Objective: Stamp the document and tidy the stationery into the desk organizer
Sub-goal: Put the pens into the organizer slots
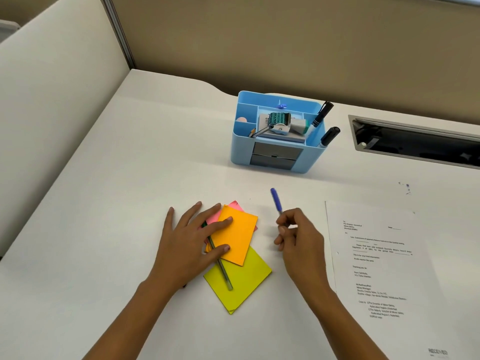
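The left hand (193,239) presses flat, fingers straight, steadying the orange sticky notes (240,229). The right hand (298,239) pinches a blue pen (276,200), probably bound for the desk organizer (240,154) beyond. The document (376,258) lies alongside on the tabletop (104,178).

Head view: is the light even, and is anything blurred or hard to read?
Head view: soft, even light, with only faint shadows beside the left hand and right hand; no glare on the desk; the blue pen that the right hand holds looks slightly smeared; the document print is too soft to read.

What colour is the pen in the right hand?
The pen is blue, clearest in the head view.
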{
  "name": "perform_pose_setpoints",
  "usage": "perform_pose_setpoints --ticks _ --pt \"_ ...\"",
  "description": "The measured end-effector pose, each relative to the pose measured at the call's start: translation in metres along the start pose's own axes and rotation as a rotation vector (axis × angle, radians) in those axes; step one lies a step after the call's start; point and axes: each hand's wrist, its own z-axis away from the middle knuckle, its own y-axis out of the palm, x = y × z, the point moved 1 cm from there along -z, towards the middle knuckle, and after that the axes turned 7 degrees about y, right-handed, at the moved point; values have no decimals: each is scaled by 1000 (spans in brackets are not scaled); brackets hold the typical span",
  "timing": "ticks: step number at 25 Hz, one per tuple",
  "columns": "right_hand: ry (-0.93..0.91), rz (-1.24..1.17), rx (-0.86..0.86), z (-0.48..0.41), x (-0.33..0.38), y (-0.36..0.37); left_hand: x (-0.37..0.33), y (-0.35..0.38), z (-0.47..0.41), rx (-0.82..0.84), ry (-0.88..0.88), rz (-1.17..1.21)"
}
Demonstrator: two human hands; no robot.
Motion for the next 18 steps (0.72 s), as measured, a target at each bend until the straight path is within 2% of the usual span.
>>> perform_pose_setpoints --ticks 2,6,7,11,13,15,18 --pt "-7 -41 -16 -6 2 -8 1 0 0 -2 16 53" --pt "-39 -92 33 -3 5 -15 17 -6 3 -152 -40 495" --pt "-44 -90 37 0 4 -15 24 -9 4 -160 -61 503" --pt "-50 -136 88 10 6 -11 37 -19 3 -181 9 274" --pt "-49 -181 121 13 10 -8 35 -22 4 -197 -25 221" --pt "-32 -221 141 14 13 -7 36 -24 5 -246 -86 256" --pt "-44 -226 122 14 17 -8 39 -33 6 -278 -99 452"
